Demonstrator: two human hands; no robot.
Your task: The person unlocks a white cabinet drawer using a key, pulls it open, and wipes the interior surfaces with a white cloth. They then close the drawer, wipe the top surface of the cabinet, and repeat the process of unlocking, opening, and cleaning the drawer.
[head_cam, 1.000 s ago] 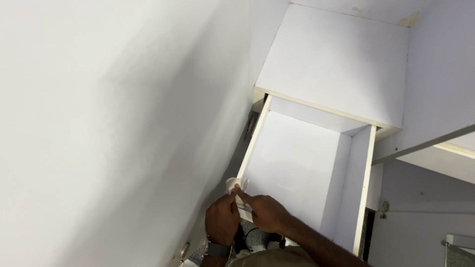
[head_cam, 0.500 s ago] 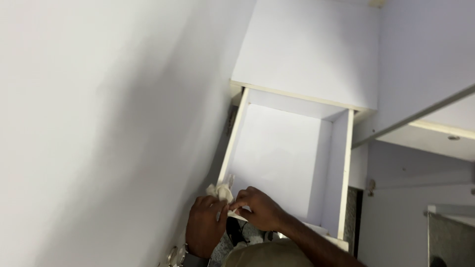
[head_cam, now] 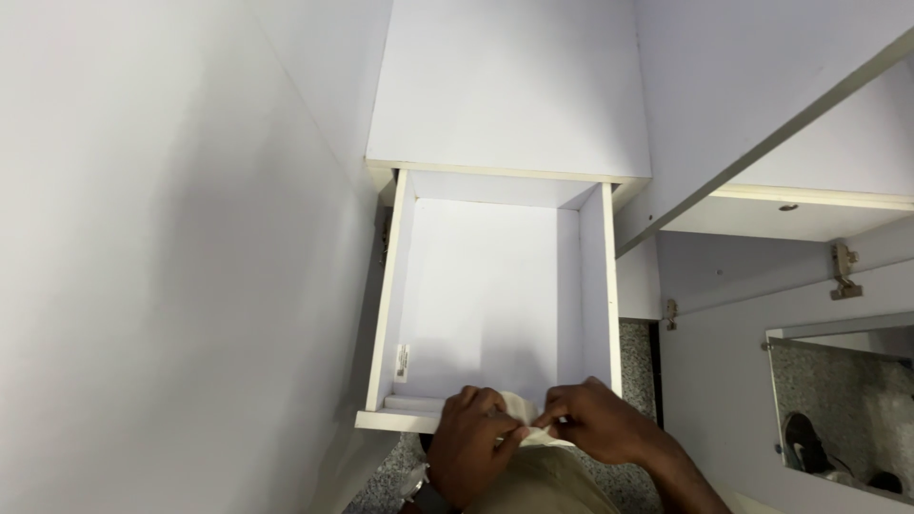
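Note:
A white drawer point(head_cam: 395, 295) stands pulled out below me, its inside bare except for a small sticker point(head_cam: 402, 362) on the left wall. Both my hands meet at the drawer's front edge. My left hand point(head_cam: 471, 447) and my right hand point(head_cam: 595, 419) pinch a small crumpled piece of white cloth point(head_cam: 526, 419) between them, right over the front rim. A watch sits on my left wrist.
A plain white wall point(head_cam: 171, 238) runs along the left. The cabinet top point(head_cam: 509, 86) lies behind the drawer. An open cabinet door with hinges point(head_cam: 843, 271) is at the right, above a mirror point(head_cam: 847, 400). Speckled grey floor point(head_cam: 633, 362) shows below.
The view has swung left, so the drawer now sits centred. My hands moved from the drawer's left front corner to the middle of its front edge, still holding the white cloth.

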